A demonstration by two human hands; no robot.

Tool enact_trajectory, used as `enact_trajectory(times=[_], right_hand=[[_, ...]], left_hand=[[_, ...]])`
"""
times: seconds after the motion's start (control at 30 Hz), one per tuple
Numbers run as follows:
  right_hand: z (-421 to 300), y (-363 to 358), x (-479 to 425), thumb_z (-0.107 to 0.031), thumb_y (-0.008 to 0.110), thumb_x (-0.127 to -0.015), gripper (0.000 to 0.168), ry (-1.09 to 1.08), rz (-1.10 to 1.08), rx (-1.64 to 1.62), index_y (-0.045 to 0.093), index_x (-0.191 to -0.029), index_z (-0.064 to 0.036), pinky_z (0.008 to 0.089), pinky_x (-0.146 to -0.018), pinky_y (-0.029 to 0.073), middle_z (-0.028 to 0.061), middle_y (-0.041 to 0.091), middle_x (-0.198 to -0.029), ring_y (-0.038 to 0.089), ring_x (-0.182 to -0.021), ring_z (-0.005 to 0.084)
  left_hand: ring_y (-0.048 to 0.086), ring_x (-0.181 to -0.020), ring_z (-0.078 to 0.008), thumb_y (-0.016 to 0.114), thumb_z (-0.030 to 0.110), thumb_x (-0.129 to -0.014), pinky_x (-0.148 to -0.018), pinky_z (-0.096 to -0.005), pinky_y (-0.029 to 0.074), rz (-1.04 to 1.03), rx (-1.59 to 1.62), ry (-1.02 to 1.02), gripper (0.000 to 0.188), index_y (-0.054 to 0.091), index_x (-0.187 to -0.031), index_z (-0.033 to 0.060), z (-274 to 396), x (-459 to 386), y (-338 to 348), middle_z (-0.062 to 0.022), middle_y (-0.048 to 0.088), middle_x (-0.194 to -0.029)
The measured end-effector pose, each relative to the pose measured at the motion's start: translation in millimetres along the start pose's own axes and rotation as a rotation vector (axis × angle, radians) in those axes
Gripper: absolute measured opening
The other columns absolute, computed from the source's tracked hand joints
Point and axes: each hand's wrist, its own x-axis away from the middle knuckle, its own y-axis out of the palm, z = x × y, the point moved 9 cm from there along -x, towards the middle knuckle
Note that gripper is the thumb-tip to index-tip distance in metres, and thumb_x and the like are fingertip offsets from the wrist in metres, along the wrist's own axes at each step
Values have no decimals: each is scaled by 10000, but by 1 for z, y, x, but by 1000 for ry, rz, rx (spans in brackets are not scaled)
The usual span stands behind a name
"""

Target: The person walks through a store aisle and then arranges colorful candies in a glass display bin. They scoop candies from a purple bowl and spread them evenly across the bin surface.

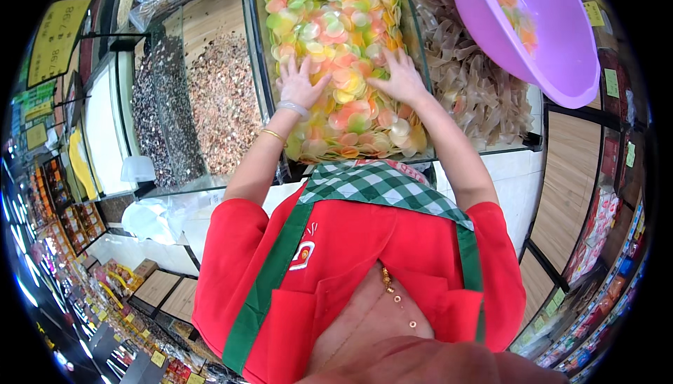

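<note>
A glass-walled bin before me is full of thin round translucent chips point(336, 26) in yellow, green, orange and pink. My left hand point(298, 83) lies on the chips near the bin's left wall, fingers spread, with a pale bangle and a gold-coloured bracelet on the wrist. My right hand point(402, 78) rests on the chips near the right wall, its fingers also spread. The thumbs point towards each other with chips between them. Neither hand grips anything that shows. At the upper right a purple plastic basin point(568, 31) stands tilted, with some of the same chips inside.
Right of the bin are brownish translucent strips point(473, 89), partly under the basin. To the left, past a glass divider, lie small mixed dried pieces point(226, 100) and darker ones point(157, 105). A clear plastic scoop or cup point(138, 169) sits at the left counter edge. Stocked shelves line both sides.
</note>
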Motion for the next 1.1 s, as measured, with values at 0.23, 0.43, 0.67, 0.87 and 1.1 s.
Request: enact_trajectory(times=[0.23, 0.43, 0.67, 0.87, 1.1], right_hand=[[-2, 7, -2, -575, 617, -696, 845, 58, -198, 131, 345, -1379, -159, 430, -992, 368, 213, 355, -1370, 391, -1212, 398], [-18, -1, 15, -566, 654, -673, 823, -16, -240, 115, 394, -1348, -172, 457, -961, 394, 181, 406, -1333, 411, -1190, 386], [-18, 2, 2, -596, 654, -670, 847, 27, -156, -7, 406, -1350, -156, 425, -1002, 352, 199, 410, -1324, 400, -1223, 365], [-34, 1, 15, -556, 654, -698, 793, -95, -147, -126, 455, -1311, -95, 391, -997, 360, 208, 439, -1290, 434, -1201, 332], [-40, 9, 6, -547, 646, -708, 785, -49, -51, -171, 467, -1295, -58, 407, -992, 360, 219, 423, -1308, 438, -1193, 348]], left_hand=[[269, -1257, -400, 554, 594, -769, -979, -606, 249, 87, 81, 48, 680, 482, -1295, 170, -6, 2, 2, -165, 282, -1423], [160, -1330, -412, 532, 625, -765, -1010, -630, 189, 40, 106, -8, 716, 453, -1317, 176, -1, 14, 7, -170, 211, -1462], [113, -1345, -446, 496, 641, -780, -1015, -652, 162, 22, 172, -238, 716, 420, -1336, 195, -9, 0, 7, -174, 179, -1476], [222, -1285, -459, 517, 604, -785, -995, -634, 225, 28, 165, -84, 691, 443, -1314, 165, 3, 18, 1, -190, 240, -1436], [258, -1257, -451, 524, 584, -792, -974, -618, 263, 161, 205, -156, 693, 433, -1318, 141, -14, 12, 11, -237, 245, -1418]])
